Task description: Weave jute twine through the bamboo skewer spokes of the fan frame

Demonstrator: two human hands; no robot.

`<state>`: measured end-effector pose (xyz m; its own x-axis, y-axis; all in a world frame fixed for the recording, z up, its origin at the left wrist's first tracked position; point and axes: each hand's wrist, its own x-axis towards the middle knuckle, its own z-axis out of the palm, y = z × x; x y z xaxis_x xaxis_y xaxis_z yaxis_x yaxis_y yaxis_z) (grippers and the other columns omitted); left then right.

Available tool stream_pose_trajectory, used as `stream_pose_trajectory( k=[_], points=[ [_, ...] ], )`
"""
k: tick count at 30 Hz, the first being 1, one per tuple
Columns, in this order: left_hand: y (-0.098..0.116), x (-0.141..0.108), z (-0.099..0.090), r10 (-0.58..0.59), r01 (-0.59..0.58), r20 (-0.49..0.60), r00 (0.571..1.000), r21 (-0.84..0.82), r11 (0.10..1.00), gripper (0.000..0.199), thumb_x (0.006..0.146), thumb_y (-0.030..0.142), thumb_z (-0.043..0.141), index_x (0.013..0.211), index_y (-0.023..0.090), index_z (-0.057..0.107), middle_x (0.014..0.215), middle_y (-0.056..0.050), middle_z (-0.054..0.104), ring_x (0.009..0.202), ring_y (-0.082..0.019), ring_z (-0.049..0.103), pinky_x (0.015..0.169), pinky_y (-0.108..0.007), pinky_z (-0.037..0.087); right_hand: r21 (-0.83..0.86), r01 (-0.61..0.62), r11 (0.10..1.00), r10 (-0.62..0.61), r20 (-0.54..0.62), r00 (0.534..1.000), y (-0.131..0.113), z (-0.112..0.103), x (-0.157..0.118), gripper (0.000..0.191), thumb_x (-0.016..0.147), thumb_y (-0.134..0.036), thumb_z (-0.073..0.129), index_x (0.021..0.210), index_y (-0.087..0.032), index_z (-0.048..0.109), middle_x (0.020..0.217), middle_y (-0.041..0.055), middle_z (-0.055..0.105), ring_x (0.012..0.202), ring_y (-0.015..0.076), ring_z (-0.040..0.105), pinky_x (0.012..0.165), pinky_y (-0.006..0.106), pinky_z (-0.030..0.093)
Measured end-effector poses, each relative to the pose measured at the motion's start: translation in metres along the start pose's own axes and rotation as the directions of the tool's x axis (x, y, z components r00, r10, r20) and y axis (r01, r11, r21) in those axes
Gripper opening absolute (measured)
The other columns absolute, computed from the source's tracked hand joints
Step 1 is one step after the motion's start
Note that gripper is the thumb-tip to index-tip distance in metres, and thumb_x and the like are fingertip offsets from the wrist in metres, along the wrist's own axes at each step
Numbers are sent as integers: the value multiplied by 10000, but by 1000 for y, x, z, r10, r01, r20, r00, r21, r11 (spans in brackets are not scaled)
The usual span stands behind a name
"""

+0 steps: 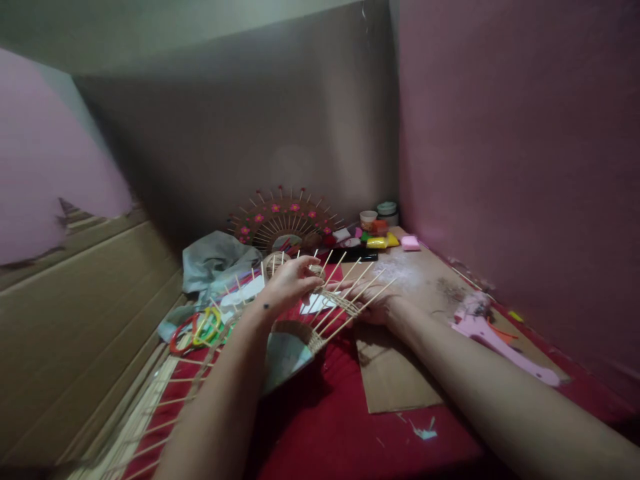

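Observation:
A round frame of thin wooden sticks fans out from a disc that looks like a mirror with a woven rim. A band of braided twine runs across the sticks on the right. My left hand reaches over the sticks, its fingers and thumb closed on the twine at the band's end. From the right, my right hand grips the sticks and band, with some fingers behind them. A ball of twine lies just beyond my left hand. My left forearm hides part of the frame.
A finished-looking stick fan with pink flowers leans at the back wall. Colourful clay packets and a cup stand right of it. A pink glue gun lies on cardboard. Scissors and a plastic bag sit left.

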<state>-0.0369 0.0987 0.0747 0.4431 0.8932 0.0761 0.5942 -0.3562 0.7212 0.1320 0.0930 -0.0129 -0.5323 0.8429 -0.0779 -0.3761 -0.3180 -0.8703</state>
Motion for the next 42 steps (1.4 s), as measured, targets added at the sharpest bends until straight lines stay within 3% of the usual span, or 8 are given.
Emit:
stream_pose_trajectory(
  k=[4, 8, 13, 19, 24, 31, 42],
  points=[
    [2, 8, 1, -12, 5, 164, 986, 42, 999, 433, 730, 222, 579, 1147, 129, 511, 529, 54, 499, 368, -60, 421, 355, -176, 277, 19, -16, 1000, 17, -50, 999, 0, 1, 0, 271, 684, -50, 536, 927, -123, 633, 451, -77, 462, 311, 25, 291, 307, 147, 234],
    [7, 14, -3, -110, 104, 175, 978, 42, 994, 456, 686, 212, 625, 1124, 132, 529, 482, 67, 470, 330, -47, 337, 329, -182, 219, 2, -22, 1000, 22, -51, 998, 0, 3, 0, 146, 669, -46, 546, 773, -108, 628, 499, -37, 529, 367, 43, 405, 353, 150, 330],
    [8, 17, -11, -69, 51, 268, 961, 72, 996, 165, 721, 288, 586, 675, 133, 615, 449, 31, 451, 342, -55, 347, 341, -202, 222, -19, -53, 998, 52, -51, 997, -4, 4, 0, 110, 700, -60, 508, 648, -121, 583, 406, -61, 448, 283, 36, 265, 335, 183, 352],
    [15, 18, -8, -171, 155, 132, 976, 125, 980, 185, 657, 227, 629, 536, 154, 510, 394, 48, 406, 329, -49, 320, 346, -202, 190, -13, -63, 998, 60, -136, 989, -7, -1, 4, 140, 683, -16, 495, 606, -116, 556, 388, -47, 439, 302, 44, 330, 296, 150, 266],
    [16, 16, -1, -155, 150, 51, 987, 87, 985, 103, 632, 144, 623, 702, 138, 548, 473, 39, 474, 372, -63, 377, 364, -202, 240, -11, -68, 998, 65, -171, 983, -7, -1, 3, 129, 687, -5, 507, 644, -99, 585, 428, -25, 487, 340, 51, 389, 335, 158, 302],
    [18, 13, -2, -165, 168, 118, 979, -9, 986, 585, 612, 79, 647, 1161, 111, 448, 529, 75, 463, 375, -51, 352, 357, -186, 225, -27, -81, 996, 74, -201, 977, -8, 1, 2, 146, 675, 5, 513, 590, -103, 562, 422, -31, 486, 333, 36, 378, 336, 147, 294],
    [11, 15, -11, -140, 144, 101, 985, -35, 989, 560, 602, 47, 622, 1135, 103, 460, 540, 43, 500, 438, -88, 429, 396, -196, 250, -72, -35, 997, 12, -307, 952, -17, -11, -6, 70, 646, -64, 616, 643, -124, 581, 461, -27, 505, 371, 82, 440, 351, 215, 404]
  ],
)
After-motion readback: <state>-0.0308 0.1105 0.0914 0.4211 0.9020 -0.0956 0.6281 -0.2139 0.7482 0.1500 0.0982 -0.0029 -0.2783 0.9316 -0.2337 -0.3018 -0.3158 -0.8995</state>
